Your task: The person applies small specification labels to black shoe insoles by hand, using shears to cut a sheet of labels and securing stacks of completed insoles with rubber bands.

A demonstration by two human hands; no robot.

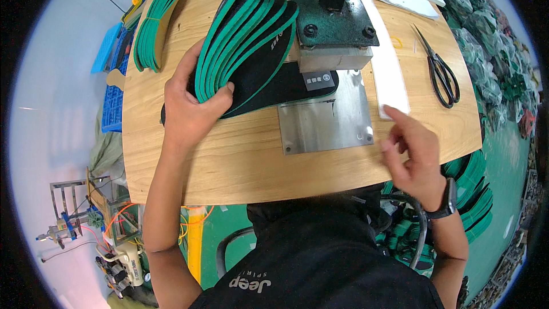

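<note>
My left hand [191, 106] is closed around a fanned stack of black insoles [243, 28] with green edges, its thumb pressed across their near ends. Beneath the stack lies a single black insole [291, 84], with a small grey label [319, 81] at its right end. That end rests on a flat metal plate [326, 129], just in front of a press head [335, 57] under a dark mounting block. My right hand [413, 151] hovers near the table's front edge, right of the plate. Its index finger and thumb are apart, with nothing visible between them.
Black scissors [440, 74] and a long white strip [389, 63] lie to the right. A banded bundle of insoles [157, 28] stands at the far left, near a blue crate [113, 100]. Bagged goods [486, 51] are heaped beyond the right edge; more insoles [474, 194] sit below.
</note>
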